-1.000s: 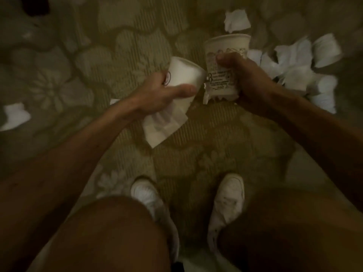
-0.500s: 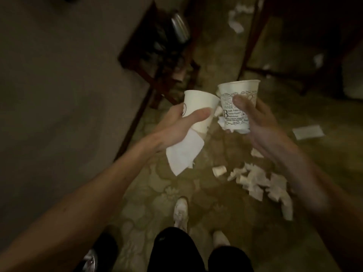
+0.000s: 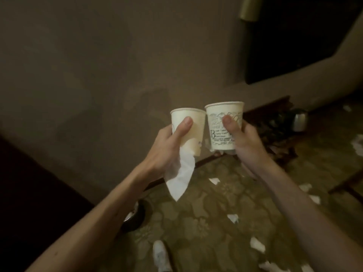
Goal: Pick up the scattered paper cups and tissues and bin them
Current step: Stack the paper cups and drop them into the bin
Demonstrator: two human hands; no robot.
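Setting: a dim, carpeted indoor room of the domestic or guest-room type; which of the two cannot be confirmed. Below the grip, where the left hand point(image 3: 167, 150) holds a plain paper cup point(image 3: 196, 124) and the right hand point(image 3: 245, 142) a printed paper cup point(image 3: 220, 138), a floral-patterned carpet point(image 3: 206, 222) is strewn with tissue scraps point(image 3: 232, 217). Behind the grip stands a plain wall point(image 3: 98, 65); right of it, a low dark wooden stand point(image 3: 275, 122) with a metal vessel point(image 3: 299, 121), and a dark panel point(image 3: 294, 36) above.
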